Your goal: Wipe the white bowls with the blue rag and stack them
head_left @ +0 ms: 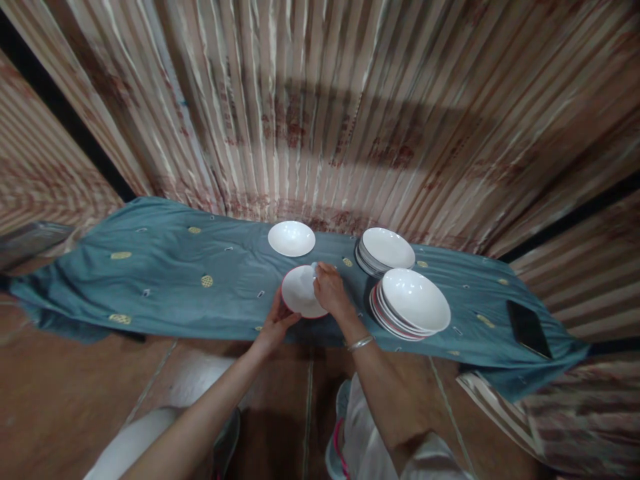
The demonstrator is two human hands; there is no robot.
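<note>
A white bowl with a red rim (pixel 299 293) is held over the front part of the cloth-covered table. My left hand (pixel 274 324) grips it at the lower left edge, thumb on the rim and fingers around the outside. My right hand (pixel 331 289) is closed at the bowl's right side, over its inner wall. A small pale bit shows at its fingertips; what it is cannot be made out. Behind the bowl sits a white dish (pixel 291 239). To the right stands a stack of white bowls (pixel 416 300), some with red rims, close to a stack of white plates (pixel 387 248).
A blue-green cloth with yellow pineapple prints (pixel 170 280) covers the narrow table. A black phone (pixel 528 328) lies near its right end. Striped curtain fabric (pixel 300 120) hangs behind, with dark poles (pixel 65 113) at the sides. Tiled floor (pixel 280 400) lies below.
</note>
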